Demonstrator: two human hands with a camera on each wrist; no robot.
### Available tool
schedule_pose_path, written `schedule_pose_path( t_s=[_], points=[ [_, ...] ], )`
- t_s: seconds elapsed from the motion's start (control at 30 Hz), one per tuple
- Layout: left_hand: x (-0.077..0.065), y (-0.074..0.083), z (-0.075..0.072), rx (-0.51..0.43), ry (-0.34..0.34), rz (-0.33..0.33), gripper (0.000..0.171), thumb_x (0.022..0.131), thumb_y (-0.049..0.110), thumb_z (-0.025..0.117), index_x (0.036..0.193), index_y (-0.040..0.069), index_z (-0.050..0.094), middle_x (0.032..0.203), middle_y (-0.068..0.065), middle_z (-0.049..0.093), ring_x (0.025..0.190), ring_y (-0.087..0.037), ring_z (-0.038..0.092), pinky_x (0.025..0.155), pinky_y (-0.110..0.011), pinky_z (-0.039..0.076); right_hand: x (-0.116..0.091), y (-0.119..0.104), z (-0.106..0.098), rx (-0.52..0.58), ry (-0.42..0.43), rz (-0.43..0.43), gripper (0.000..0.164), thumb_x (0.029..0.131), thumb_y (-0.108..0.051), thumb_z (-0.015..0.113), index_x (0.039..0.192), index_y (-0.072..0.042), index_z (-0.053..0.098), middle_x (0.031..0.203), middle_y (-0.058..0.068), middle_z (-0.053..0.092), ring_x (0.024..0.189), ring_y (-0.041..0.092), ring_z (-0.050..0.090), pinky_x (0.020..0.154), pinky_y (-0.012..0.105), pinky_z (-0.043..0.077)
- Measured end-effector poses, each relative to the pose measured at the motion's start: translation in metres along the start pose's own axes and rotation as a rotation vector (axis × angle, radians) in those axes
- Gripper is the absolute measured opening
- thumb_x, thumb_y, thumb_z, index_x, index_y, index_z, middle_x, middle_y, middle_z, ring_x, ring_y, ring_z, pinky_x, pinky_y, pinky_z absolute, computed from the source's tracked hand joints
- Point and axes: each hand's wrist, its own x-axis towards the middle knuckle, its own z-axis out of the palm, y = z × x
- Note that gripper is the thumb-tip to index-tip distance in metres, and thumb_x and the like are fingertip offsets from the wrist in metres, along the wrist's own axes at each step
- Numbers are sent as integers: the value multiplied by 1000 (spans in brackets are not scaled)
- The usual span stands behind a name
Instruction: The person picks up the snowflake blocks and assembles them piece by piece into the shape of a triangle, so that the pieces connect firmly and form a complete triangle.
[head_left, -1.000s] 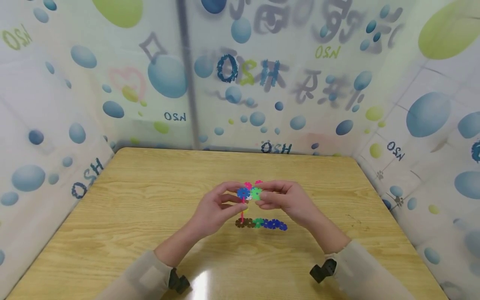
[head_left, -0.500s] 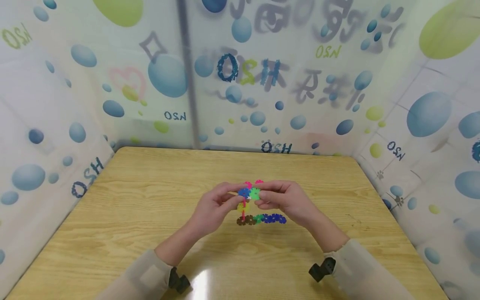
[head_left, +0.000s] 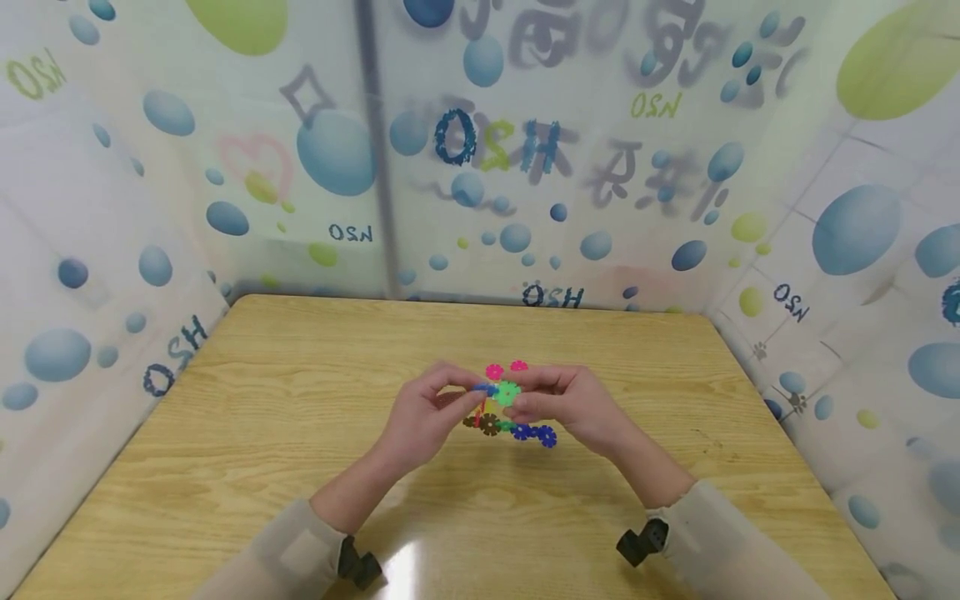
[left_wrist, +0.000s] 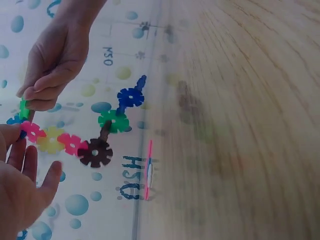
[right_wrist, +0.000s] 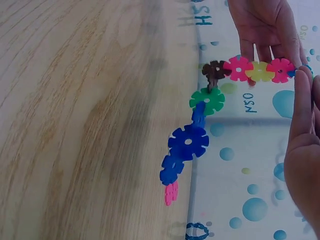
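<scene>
My left hand (head_left: 420,412) pinches a blue snowflake disc (head_left: 486,389) between thumb and fingers. Right beside it, my right hand (head_left: 579,407) pinches a light green snowflake disc (head_left: 507,394), its edge meeting the blue one. From the blue disc hangs a chain of slotted discs above the table. In the left wrist view the chain runs through a pink disc (left_wrist: 33,132), a yellow disc (left_wrist: 51,140), another pink disc (left_wrist: 73,144) and a dark brown disc (left_wrist: 95,152). It then bends off through a green disc (left_wrist: 113,121) to several dark blue discs (left_wrist: 130,97).
Two pink discs (head_left: 519,366) lie on the wooden table (head_left: 315,375) just beyond my hands. White and blue bits show beside the pink pieces (left_wrist: 148,185) in the left wrist view. Patterned curtain walls (head_left: 465,233) enclose the table's back and sides.
The hanging chain has swung up and slightly left, its brown-to-blue row now twisted. The held blue disc has turned from face-on to nearly edge-on. Both hands stay almost in place.
</scene>
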Motion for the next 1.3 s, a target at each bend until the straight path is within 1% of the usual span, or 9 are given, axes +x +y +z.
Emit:
schedule_pose_path(
  t_s=[0.2, 0.4, 0.63, 0.77, 0.9, 1.0, 1.07, 1.17, 1.3],
  points=[
    [0, 0, 0, 84, 31, 15, 9, 102, 17, 80, 110, 15, 83, 109, 0, 79, 105, -12, 73, 97, -41, 63, -1, 0, 2, -26, 24, -10, 37, 104, -16, 77, 136, 1, 74, 107, 8, 85, 97, 17, 84, 90, 36, 67],
    [1, 0, -1, 105, 39, 19, 8, 101, 17, 82, 108, 15, 85, 106, 0, 81, 101, -12, 72, 92, -34, 62, 1, 0, 3, -37, 2, -35, 36, 105, -15, 76, 136, 2, 74, 108, 10, 85, 96, 16, 84, 89, 36, 67],
    [1, 0, -2, 111, 34, 37, 9, 100, 16, 82, 108, 15, 86, 104, -1, 82, 100, -12, 71, 90, -32, 61, 4, -1, 4, -19, -54, -50, 37, 106, -11, 73, 140, 5, 71, 120, 17, 82, 98, 17, 84, 90, 37, 67],
    [2, -1, -3, 130, 31, 18, 8, 101, 18, 81, 108, 17, 84, 105, 0, 82, 95, -11, 68, 84, -29, 57, 5, 0, 4, -62, -35, -40, 36, 107, -14, 73, 140, 0, 72, 117, 20, 81, 95, 17, 83, 89, 39, 68],
    [3, -2, -3, 126, -8, -1, 8, 104, 19, 78, 112, 17, 80, 107, -1, 80, 92, -12, 68, 81, -27, 56, 7, 2, 4, -122, -11, -36, 36, 107, -20, 74, 140, -7, 74, 113, 29, 77, 90, 23, 80, 87, 43, 68],
    [4, -2, -4, 105, -37, -9, 10, 105, 17, 76, 115, 16, 79, 109, -3, 79, 93, -12, 71, 81, -27, 58, 8, 3, 3, -148, -16, -37, 35, 108, -21, 73, 141, -9, 74, 113, 25, 76, 90, 26, 77, 84, 42, 68],
    [3, -3, -5, 79, -49, -22, 11, 105, 16, 76, 116, 15, 79, 111, -4, 79, 95, -13, 72, 82, -27, 60, 10, 5, -1, -162, -22, -36, 36, 108, -21, 72, 142, -9, 73, 109, 15, 77, 89, 26, 76, 83, 40, 67],
    [3, -4, -7, 36, -61, -49, 12, 106, 16, 75, 117, 16, 79, 114, -4, 79, 96, -14, 74, 83, -28, 62, 13, 9, -10, -171, -3, -25, 38, 108, -24, 72, 143, -9, 73, 106, 3, 79, 93, 33, 75, 84, 40, 66],
    [2, -5, -10, 12, -73, -62, 12, 106, 15, 75, 118, 15, 78, 115, -5, 77, 96, -15, 74, 84, -28, 64, 20, 20, -30, -184, 66, 1, 35, 108, -30, 73, 138, -12, 76, 107, 8, 78, 102, 48, 70, 86, 41, 66]
  ],
)
